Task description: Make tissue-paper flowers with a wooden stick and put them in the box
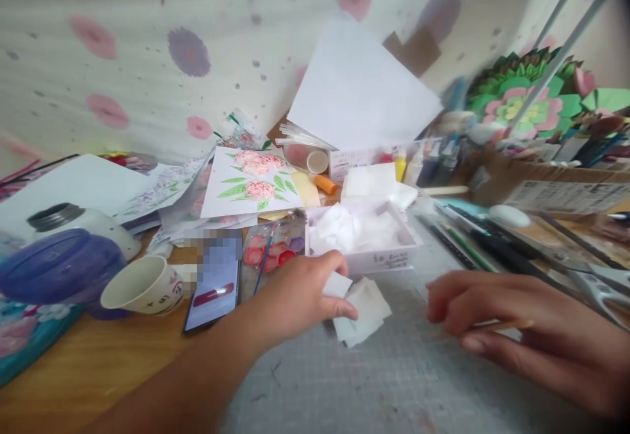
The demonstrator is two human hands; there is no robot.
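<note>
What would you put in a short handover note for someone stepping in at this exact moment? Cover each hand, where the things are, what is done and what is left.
Left hand: fingertips on small white tissue pieces lying on the grey cutting mat.
Right hand: closed grip on a thin wooden stick.
White box of tissue sits just behind; paint palette and phone to the left.
Done: flower painting looks finished.
Left: tissue pieces not yet lifted.
</note>
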